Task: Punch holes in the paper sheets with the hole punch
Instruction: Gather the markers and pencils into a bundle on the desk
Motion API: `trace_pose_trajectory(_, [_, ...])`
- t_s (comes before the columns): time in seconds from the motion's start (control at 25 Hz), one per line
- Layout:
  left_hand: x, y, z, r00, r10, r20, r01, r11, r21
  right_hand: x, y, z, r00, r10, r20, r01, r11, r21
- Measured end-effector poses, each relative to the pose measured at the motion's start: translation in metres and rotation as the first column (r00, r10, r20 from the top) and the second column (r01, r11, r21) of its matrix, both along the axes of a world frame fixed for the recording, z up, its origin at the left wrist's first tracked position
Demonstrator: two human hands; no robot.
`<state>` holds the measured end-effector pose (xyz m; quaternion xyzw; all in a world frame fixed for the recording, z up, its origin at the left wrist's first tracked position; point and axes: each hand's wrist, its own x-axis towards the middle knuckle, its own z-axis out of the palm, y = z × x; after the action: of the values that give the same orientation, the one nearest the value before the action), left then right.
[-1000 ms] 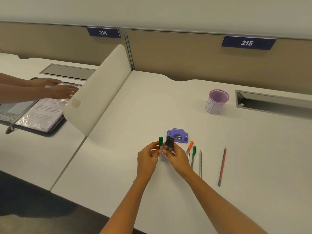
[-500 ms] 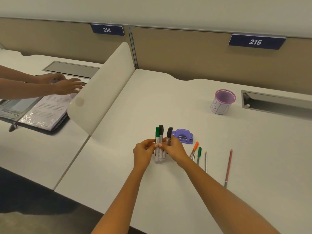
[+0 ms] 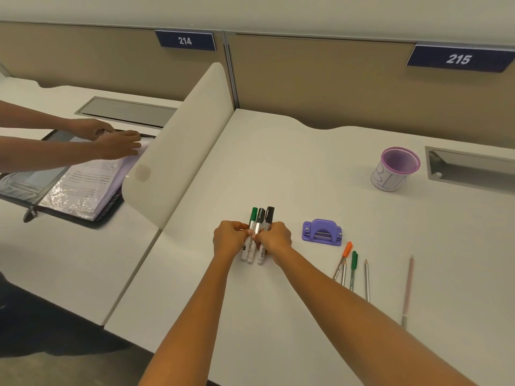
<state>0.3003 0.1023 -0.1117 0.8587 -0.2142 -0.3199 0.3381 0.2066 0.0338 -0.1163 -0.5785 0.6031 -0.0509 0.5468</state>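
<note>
A purple hole punch (image 3: 322, 233) sits on the white desk (image 3: 278, 168), just right of my hands. Three markers (image 3: 257, 227), one green-capped and two black-capped, lie side by side with their caps pointing away from me. My left hand (image 3: 230, 237) and my right hand (image 3: 276, 238) pinch the bundle from either side, low on the desk. No loose paper sheets lie on my desk; printed sheets in plastic sleeves (image 3: 83, 182) lie in an open binder on the neighbouring desk.
Several pens and pencils (image 3: 351, 267) lie right of my right arm, one pencil (image 3: 408, 285) farther out. A purple-rimmed cup (image 3: 395, 169) stands at the back right. A curved divider (image 3: 178, 151) separates the desks. Another person's hands (image 3: 117, 140) rest on the binder.
My hands have carried the markers left, away from the hole punch, and lowered them to the desk. The other person's hands have shifted on the binder.
</note>
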Motion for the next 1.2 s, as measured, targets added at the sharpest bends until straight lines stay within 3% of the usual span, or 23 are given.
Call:
trace_pose_trajectory(0.36, [0.010,0.002,-0.002,0.999,0.000,0.047,-0.002,0.999,0.037,0.010,0.001,0.001,0.997,0.067,-0.036,-0.069,0.996,-0.064])
trace_pose_trajectory(0.6, [0.007,0.002,0.000,0.998,0.009,0.062,-0.012,0.999,0.048,0.006,0.004,0.003,1.000,0.014,0.009,-0.014,0.999,-0.050])
trace_pose_trajectory(0.8, [0.006,0.004,0.002,0.997,-0.014,0.073,0.009,0.998,0.067,0.011,0.009,0.003,0.994,0.046,-0.100,-0.058,0.991,-0.118])
trace_pose_trajectory(1.2, [0.003,0.002,0.003,0.987,-0.068,0.144,0.059,0.996,0.065,0.011,0.014,0.002,0.991,0.056,-0.122,-0.078,0.979,-0.187])
